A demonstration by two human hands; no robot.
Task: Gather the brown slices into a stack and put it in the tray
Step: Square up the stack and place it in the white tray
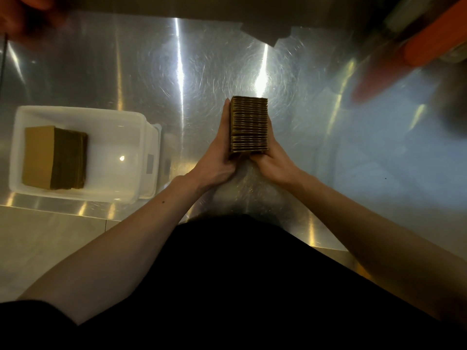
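A stack of thin brown slices [249, 123] stands on edge at the middle of the steel table, its ridged side facing up. My left hand [219, 157] presses flat against the stack's left side. On the stack's right side and near end lies my right hand [271, 160], so both hands clamp it between them. At the left stands a white plastic tray [75, 114], and another block of brown slices [55, 157] lies inside it against the left wall.
The steel table [177, 72] is shiny and reflective. A white scale [154, 160] sits under the tray's right side. An orange blurred object [429, 46] lies at the far right corner. The table's front edge runs just below the tray.
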